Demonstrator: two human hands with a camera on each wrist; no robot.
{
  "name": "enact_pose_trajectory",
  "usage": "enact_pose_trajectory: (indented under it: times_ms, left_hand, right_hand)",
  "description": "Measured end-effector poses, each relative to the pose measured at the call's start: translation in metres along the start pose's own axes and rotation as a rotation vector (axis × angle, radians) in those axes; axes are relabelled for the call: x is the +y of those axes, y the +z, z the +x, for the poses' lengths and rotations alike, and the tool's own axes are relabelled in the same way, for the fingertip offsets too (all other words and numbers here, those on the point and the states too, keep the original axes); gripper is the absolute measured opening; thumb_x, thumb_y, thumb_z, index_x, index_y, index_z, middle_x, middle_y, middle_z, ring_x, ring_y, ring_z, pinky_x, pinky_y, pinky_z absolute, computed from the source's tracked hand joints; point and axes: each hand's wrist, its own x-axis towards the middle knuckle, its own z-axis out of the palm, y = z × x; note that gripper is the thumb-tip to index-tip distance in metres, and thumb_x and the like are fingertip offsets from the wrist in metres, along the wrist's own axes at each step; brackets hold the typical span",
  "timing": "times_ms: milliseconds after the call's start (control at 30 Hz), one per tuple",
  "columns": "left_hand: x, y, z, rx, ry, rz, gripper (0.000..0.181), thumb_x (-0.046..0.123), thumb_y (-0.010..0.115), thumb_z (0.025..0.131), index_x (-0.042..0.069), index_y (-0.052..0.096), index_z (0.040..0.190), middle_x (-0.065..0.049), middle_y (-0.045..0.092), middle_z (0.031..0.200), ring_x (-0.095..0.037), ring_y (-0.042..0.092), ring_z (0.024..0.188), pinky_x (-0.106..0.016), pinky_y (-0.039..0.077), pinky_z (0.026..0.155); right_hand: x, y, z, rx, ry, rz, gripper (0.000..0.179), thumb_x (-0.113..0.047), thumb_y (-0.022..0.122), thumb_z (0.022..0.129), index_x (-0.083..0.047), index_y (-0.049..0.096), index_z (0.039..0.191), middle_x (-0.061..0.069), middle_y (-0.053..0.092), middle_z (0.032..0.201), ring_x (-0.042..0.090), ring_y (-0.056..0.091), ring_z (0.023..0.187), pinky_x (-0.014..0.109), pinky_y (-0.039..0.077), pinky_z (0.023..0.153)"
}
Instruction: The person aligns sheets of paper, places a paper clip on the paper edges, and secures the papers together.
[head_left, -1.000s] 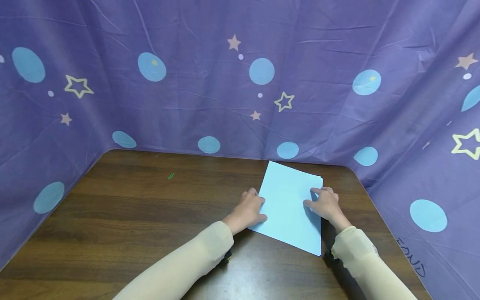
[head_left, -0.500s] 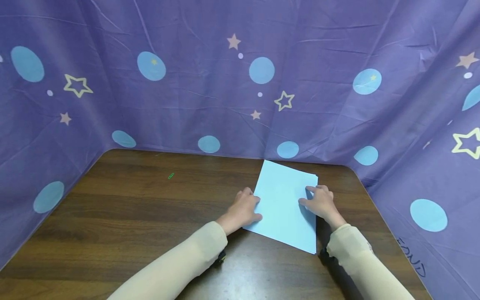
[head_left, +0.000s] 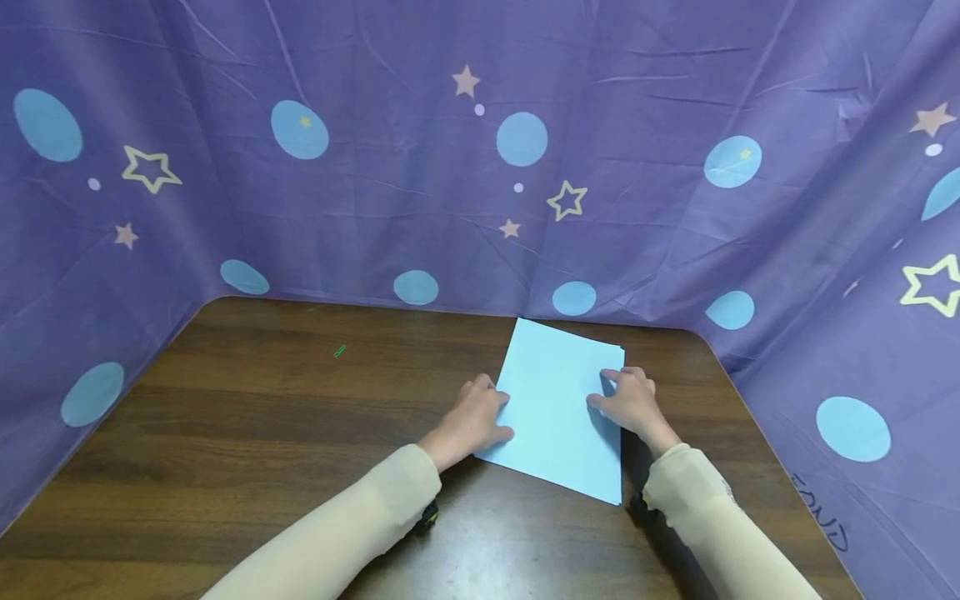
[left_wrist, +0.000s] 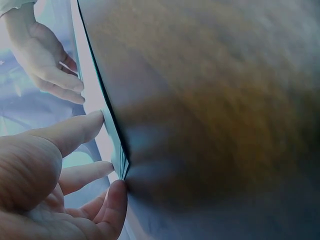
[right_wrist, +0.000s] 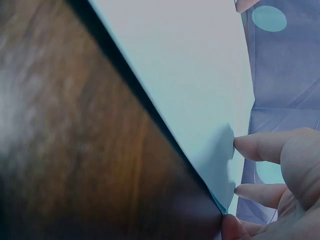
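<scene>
A stack of pale blue-looking paper (head_left: 551, 408) lies at an angle over the right part of the table, several sheets deep at its edge. My left hand (head_left: 472, 421) grips its left side; in the left wrist view the thumb and a finger touch the top face while other fingertips (left_wrist: 118, 192) meet the edge from below. On the opposite side my right hand (head_left: 632, 404) holds the right edge. The right wrist view has two digits on the upper sheet (right_wrist: 185, 90) and a fingertip (right_wrist: 231, 225) at the stack's edge. The fingers underneath are partly hidden.
The brown wooden table (head_left: 262, 433) is bordered by a purple curtain (head_left: 420, 200) with stars and blue dots at the back and sides. A small green outlined mark (head_left: 340, 351) shows toward the back left.
Both hands and the paper stack have shifted a little to the left together. The grip on both sides looks the same, and the view has drifted slightly.
</scene>
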Motion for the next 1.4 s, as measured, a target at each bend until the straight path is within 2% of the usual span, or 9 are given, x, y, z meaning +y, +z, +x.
enact_pose_trajectory:
  times_ms: [267, 567, 867, 1400]
  left_hand:
    - [-0.005, -0.002, -0.003, -0.008, -0.016, -0.014, 0.058, 0.024, 0.087, 0.089, -0.001, 0.068, 0.138, -0.021, 0.058, 0.13, -0.034, 0.054, 0.118, -0.046, 0.051, 0.103]
    - [-0.009, -0.007, -0.01, 0.0, -0.028, -0.013, 0.057, 0.022, 0.087, 0.09, -0.002, 0.068, 0.138, -0.022, 0.058, 0.131, -0.034, 0.054, 0.119, -0.047, 0.052, 0.102]
    - [-0.014, -0.011, -0.015, 0.012, -0.022, 0.0, 0.058, 0.023, 0.088, 0.088, -0.003, 0.069, 0.137, -0.022, 0.059, 0.128, -0.034, 0.056, 0.116, -0.047, 0.052, 0.102]
    - [-0.025, -0.015, -0.022, 0.01, -0.057, -0.039, 0.058, 0.023, 0.087, 0.089, -0.002, 0.068, 0.139, -0.02, 0.058, 0.133, -0.034, 0.055, 0.12, -0.048, 0.052, 0.101]
  right_hand:
    - [-0.005, 0.003, 0.001, -0.011, 0.007, 0.007, 0.067, -0.028, 0.073, 0.097, 0.008, 0.053, 0.15, 0.043, 0.039, 0.154, 0.061, 0.032, 0.141, 0.067, 0.029, 0.114]
    - [-0.01, 0.008, 0.004, 0.011, -0.019, 0.011, 0.066, -0.027, 0.073, 0.097, 0.008, 0.054, 0.149, 0.042, 0.043, 0.152, 0.059, 0.033, 0.143, 0.066, 0.026, 0.116]
    - [-0.016, 0.011, 0.004, 0.018, -0.025, 0.017, 0.065, -0.026, 0.074, 0.097, 0.008, 0.055, 0.149, 0.043, 0.039, 0.154, 0.06, 0.034, 0.142, 0.067, 0.028, 0.115]
    - [-0.028, 0.019, 0.007, 0.03, -0.058, 0.01, 0.063, -0.025, 0.074, 0.096, 0.008, 0.057, 0.147, 0.042, 0.041, 0.153, 0.061, 0.035, 0.141, 0.068, 0.029, 0.115]
